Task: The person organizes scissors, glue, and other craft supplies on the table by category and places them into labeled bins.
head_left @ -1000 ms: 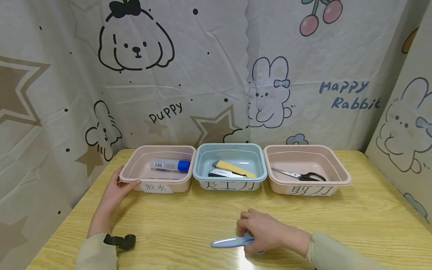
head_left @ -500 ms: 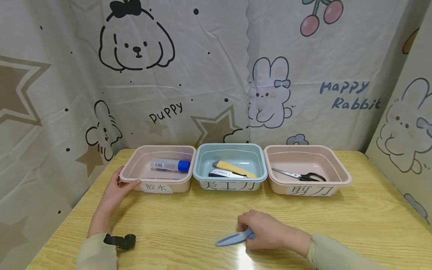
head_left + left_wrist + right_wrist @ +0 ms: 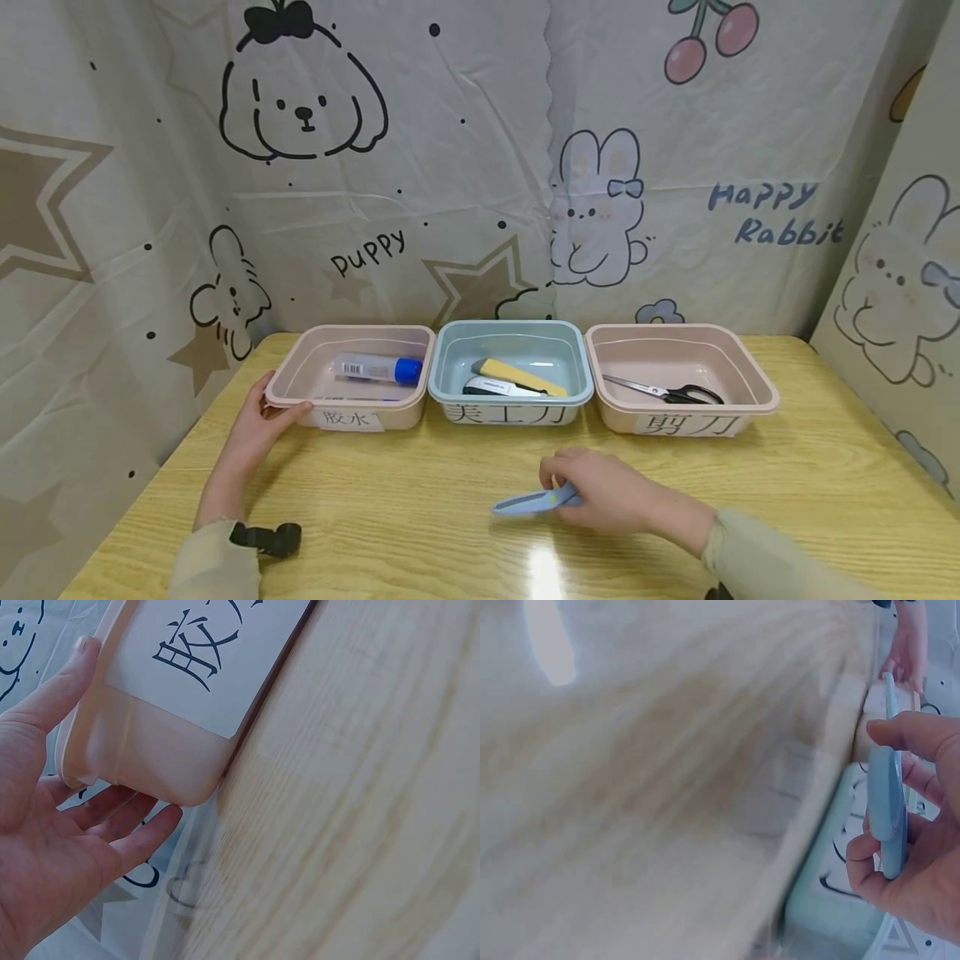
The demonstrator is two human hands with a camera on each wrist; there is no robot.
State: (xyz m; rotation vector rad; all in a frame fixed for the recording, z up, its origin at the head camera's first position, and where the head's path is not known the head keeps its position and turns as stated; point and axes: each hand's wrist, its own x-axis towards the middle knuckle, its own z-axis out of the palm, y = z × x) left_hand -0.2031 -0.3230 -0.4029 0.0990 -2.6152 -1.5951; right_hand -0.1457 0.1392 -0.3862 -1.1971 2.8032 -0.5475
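My right hand (image 3: pixel 611 493) pinches a pair of light blue scissors (image 3: pixel 527 502) by the handles, a little above the table, blades pointing left. In the right wrist view the thumb and fingers lie on the blue handles (image 3: pixel 885 799). At the left, my left hand (image 3: pixel 251 427) holds the corner of a pink bin (image 3: pixel 291 390), thumb at the front rim. The left wrist view shows its fingers (image 3: pixel 150 832) round the bin's side wall. Inside that bin lies a clear glue bottle with a blue cap (image 3: pixel 375 367); another item is mostly hidden by the front wall.
A light blue bin (image 3: pixel 442 398) in the middle holds a yellow utility knife (image 3: pixel 521 377) and a white one (image 3: pixel 495 386). The right pink bin (image 3: pixel 761 392) holds black-handled scissors (image 3: pixel 686 394). All three stand in a row before a printed cloth, labels facing front on the wooden table (image 3: pixel 397 492).
The right hand has closed on the light blue scissors, lifted them off the table and moved slightly forward and right. The left hand and the bins have stayed put.
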